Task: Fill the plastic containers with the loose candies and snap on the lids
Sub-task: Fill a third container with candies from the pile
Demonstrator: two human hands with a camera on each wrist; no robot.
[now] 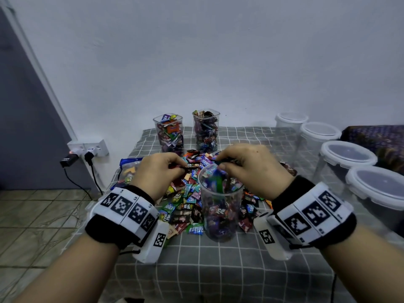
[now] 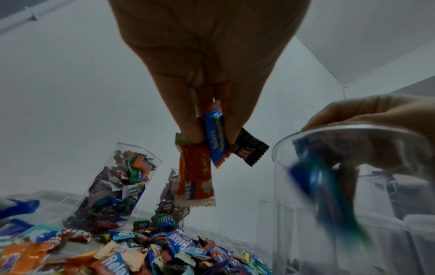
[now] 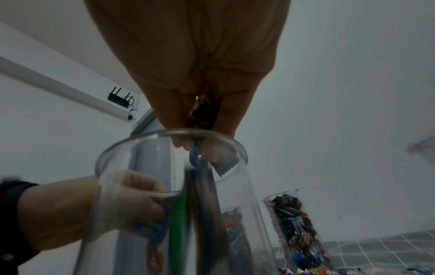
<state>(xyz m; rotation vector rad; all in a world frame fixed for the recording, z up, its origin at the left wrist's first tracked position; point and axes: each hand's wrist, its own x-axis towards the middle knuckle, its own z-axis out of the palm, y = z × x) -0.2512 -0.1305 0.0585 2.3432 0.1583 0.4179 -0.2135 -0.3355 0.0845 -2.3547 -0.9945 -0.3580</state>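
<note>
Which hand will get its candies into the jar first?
Probably the right hand: it's already over the jar mouth, candies falling. The left hand pinches candies beside it.

Left hand (image 2: 207, 74): fingertips pinch a bunch of candies (image 2: 207, 154), orange, blue and black wrappers hanging down.
Right hand (image 2: 376, 134): above the near jar (image 2: 353, 204), with blurred blue and green wrappers under it inside the rim.
Pile (image 2: 141, 251): loose candies below.
Far jars (image 2: 115, 189): two, holding candies, no lids.
</note>
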